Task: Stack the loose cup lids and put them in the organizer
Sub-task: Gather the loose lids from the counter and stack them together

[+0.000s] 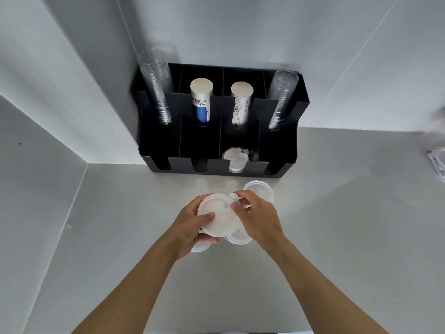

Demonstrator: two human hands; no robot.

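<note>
Both my hands hold a white cup lid (218, 216) above the counter. My left hand (190, 227) grips its left edge, thumb on top. My right hand (257, 216) pinches its right rim near the small tab. More loose white lids lie below: one (261, 189) beyond my right hand, one (238, 238) under the held lid, one (199, 248) partly hidden under my left hand. The black organizer (279, 150) stands against the wall. A few lids (234, 159) sit in its third front slot.
In the organizer's back row stand two stacks of clear cups (156, 88) (280, 100) and two stacks of paper cups (201, 102) (240, 102). White walls close in on the left and behind. Clear plastic items (437, 160) lie at the right edge.
</note>
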